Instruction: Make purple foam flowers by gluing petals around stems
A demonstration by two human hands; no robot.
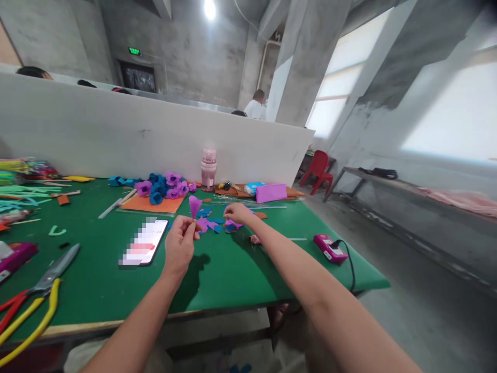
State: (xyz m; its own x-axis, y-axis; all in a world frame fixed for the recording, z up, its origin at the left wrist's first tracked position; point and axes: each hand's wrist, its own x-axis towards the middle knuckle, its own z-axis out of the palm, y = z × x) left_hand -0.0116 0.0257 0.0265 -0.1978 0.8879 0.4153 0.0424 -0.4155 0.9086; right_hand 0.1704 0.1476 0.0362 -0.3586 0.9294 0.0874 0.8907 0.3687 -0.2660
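My left hand (181,239) is closed, thumb and fingertips pinching the narrow lower end of a purple paper petal (195,205) that stands upright and fans out at the top. To its right, my right hand (237,212) reaches over the loose petals, its fingers bent and pressed together; whatever lies between the fingertips is too small to make out. Loose blue and purple paper petals (215,226) are scattered on the green table (233,274) between and under my hands. Finished blue and purple paper flowers (157,187) sit in a bunch behind my left hand on an orange sheet (153,203).
A lit phone (149,242) lies left of my left hand. Large scissors (54,272) are at the left edge. A pink bottle (208,170) stands by the white partition (155,129). A purple box with a cable (330,248) is at right.
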